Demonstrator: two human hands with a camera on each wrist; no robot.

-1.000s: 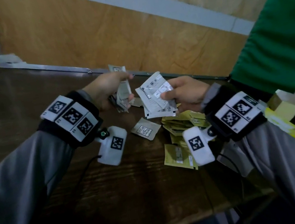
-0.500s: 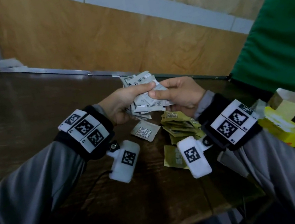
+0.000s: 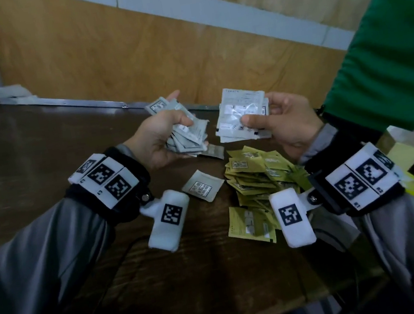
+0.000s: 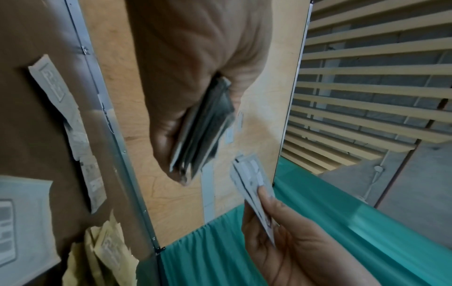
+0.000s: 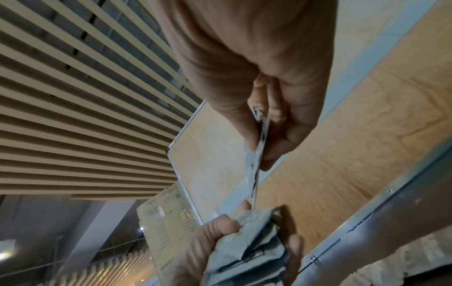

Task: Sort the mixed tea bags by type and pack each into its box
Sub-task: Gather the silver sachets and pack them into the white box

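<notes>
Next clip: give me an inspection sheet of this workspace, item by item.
Surface: dark wooden table.
Job's things: grey sachets in left hand; white sachets in right hand; yellow sachets piled on the table; one loose grey sachet; open yellow box at right.
Clutter: nothing seen.
Hands: both grip stacks, apart.
Cables: dark cable under left wrist.
Surroundings: plywood wall, green cloth.

A fanned stack of grey paper tea sachets and a flat white-faced stack are held apart above the table; yellow-green sachets lie heaped beside an open yellow carton.
</notes>
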